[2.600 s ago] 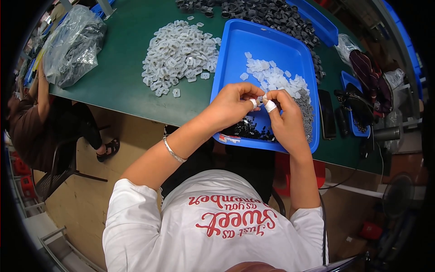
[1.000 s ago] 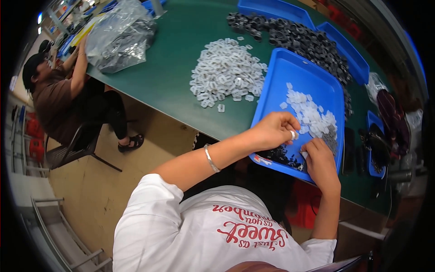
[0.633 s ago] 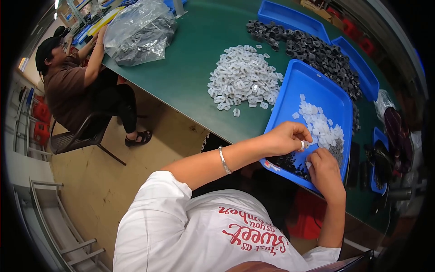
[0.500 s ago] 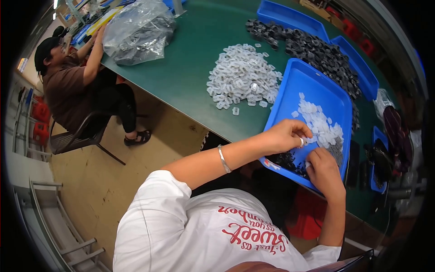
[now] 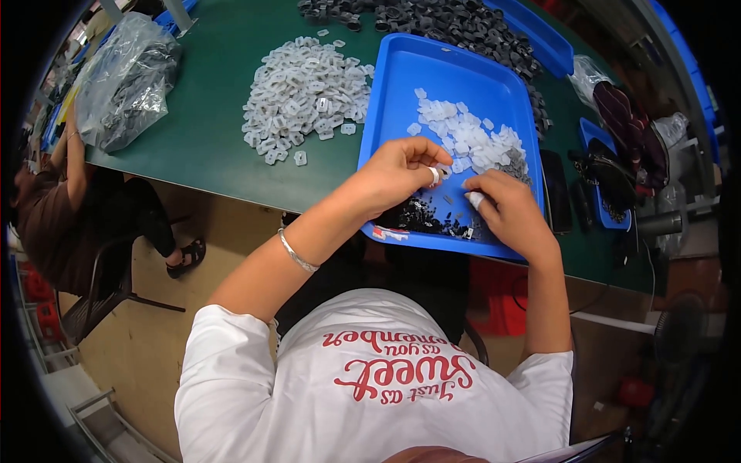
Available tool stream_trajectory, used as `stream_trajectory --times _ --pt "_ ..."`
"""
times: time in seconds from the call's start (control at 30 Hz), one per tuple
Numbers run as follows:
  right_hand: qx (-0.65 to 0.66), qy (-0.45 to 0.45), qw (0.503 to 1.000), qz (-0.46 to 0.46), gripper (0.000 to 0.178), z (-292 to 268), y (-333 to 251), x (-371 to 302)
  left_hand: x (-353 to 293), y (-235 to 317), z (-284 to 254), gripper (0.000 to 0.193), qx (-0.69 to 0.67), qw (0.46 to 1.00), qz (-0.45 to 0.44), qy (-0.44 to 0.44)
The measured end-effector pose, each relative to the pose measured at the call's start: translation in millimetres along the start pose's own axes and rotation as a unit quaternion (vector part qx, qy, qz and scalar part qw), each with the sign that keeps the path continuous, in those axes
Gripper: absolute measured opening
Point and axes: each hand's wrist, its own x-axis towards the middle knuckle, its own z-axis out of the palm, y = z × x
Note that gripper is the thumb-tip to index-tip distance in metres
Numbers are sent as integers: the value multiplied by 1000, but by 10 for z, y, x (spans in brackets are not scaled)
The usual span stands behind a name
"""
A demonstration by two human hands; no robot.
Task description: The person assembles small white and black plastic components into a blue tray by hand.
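Both of my hands work over a blue tray (image 5: 395,85). My left hand (image 5: 401,174) pinches a small plastic piece between thumb and fingertips, its thumb wrapped in white tape. Just to the right, my right hand (image 5: 509,210) is curled with thumb and index finger drawn together, also with white on the thumb; whatever lies between its fingertips is too small to make out. Beyond the hands in the tray is a heap of translucent white pieces (image 5: 467,135). Small black parts (image 5: 421,216) lie in the near left corner, and small grey parts (image 5: 515,163) along the right side.
On the green table (image 5: 208,92), a pile of clear-white plastic parts (image 5: 305,96) sits left of the tray. Black ring-like parts (image 5: 455,31) are heaped behind it. A filled plastic bag (image 5: 131,85) lies far left, near a seated person (image 5: 65,216). A small blue tray (image 5: 610,189) stands right.
The whole view has swung, so the table and tray appear farther left and higher. My right hand has turned, showing its taped thumb more. My left hand keeps its pinch.
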Motion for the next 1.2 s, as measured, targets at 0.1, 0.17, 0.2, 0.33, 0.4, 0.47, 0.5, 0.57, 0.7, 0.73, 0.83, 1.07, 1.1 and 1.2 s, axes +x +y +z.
stream_trajectory --times 0.1,0.17,0.2,0.33,0.4,0.47,0.5,0.57,0.7,0.73,0.83,1.07,1.1,1.2 --pt "-15 -2 1000 -23 11 124 -91 49 1 -33 4 24 -17 1000 6 10" --pt "-79 12 996 -48 9 203 -91 64 0 -45 11 24 -9 1000 4 16" --pt "-86 5 994 -62 13 214 -84 62 0 -43 9 23 -1 1000 4 24" --pt "-117 1 990 -75 18 248 -93 65 0 -30 20 23 5 999 -1 33" --pt "-79 34 994 -60 16 255 -90 63 0 -32 5 22 -20 999 -11 25" --pt "7 38 999 13 14 180 -172 68 -5 -24 -7 22 -22 999 -7 26" --pt "92 42 991 89 11 151 -202 67 -6 -17 -5 23 -25 999 -4 25" --pt "151 69 981 99 10 179 -164 62 -8 0 4 22 -32 999 -6 30" --pt "363 156 913 99 11 329 -125 94 7 -12 6 20 -45 997 -5 56" --pt "363 156 913 100 11 323 -141 106 14 -12 10 20 -45 997 -6 56" --pt "399 138 894 147 10 314 -188 143 22 -5 16 18 -75 995 7 62" --pt "353 153 909 164 11 389 -158 179 -11 29 22 17 -89 993 21 74" --pt "350 138 910 175 12 372 -161 194 -13 25 21 17 -84 994 24 72" --pt "426 121 873 202 14 292 -193 239 -21 2 23 20 -56 996 37 59"
